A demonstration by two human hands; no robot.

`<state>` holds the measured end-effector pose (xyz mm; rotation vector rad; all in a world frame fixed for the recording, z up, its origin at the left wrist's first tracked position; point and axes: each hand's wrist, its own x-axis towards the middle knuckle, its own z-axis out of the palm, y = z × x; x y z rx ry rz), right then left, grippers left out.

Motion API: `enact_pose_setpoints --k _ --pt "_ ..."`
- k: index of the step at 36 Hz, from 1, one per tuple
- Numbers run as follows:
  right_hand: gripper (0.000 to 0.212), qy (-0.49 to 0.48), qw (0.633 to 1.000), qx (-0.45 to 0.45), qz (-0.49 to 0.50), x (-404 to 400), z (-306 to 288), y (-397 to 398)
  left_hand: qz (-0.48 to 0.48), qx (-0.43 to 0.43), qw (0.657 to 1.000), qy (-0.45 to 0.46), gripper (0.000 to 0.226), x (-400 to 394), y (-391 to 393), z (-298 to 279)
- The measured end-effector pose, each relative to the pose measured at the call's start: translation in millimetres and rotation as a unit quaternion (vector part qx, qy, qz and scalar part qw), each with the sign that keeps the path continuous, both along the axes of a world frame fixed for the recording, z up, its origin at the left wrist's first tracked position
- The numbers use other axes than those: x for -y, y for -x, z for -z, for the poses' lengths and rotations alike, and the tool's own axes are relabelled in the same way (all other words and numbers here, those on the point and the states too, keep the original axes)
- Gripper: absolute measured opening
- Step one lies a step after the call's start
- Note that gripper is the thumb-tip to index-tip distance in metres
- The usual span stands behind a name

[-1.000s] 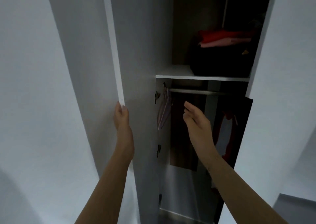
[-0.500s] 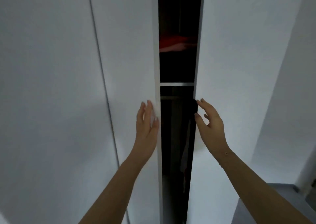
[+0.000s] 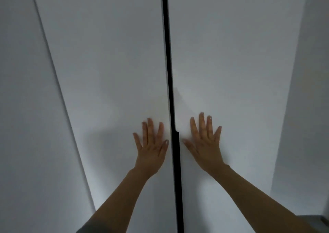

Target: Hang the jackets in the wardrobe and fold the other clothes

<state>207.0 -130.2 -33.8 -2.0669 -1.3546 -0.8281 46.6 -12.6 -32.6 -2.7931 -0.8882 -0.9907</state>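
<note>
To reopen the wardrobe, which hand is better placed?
Probably the right hand. Its thumb lies beside the dark notch on the white right door; the left hand presses flat on the white left door, apart from it.

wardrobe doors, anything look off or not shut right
Slightly: the dark gap between left door and right door widens below hand height, a step in the edge. Left hand and right hand press flat.

Smooth matt wardrobe doors [image 3: 110,72]
</note>
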Motion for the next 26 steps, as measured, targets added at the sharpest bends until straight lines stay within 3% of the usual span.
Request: enact_pose_setpoints --k 8,13,20,26 --pt "0.07 -0.029 0.995 0.065 0.076 -48 14 -29 -0.048 -0.007 0.998 -0.041 0.065 -35 -37 8" --pt "0.07 -0.042 0.991 0.084 0.1 -68 17 -40 -0.04 0.026 0.998 -0.047 0.062 -55 -54 12" --pt "0.067 -0.054 0.983 0.117 0.133 -80 24 -49 -0.041 0.067 0.989 -0.124 0.06 -67 -64 22" --pt "0.061 0.002 0.984 0.09 0.154 -65 10 -28 -0.062 0.036 0.995 -0.072 0.058 -62 -61 20"
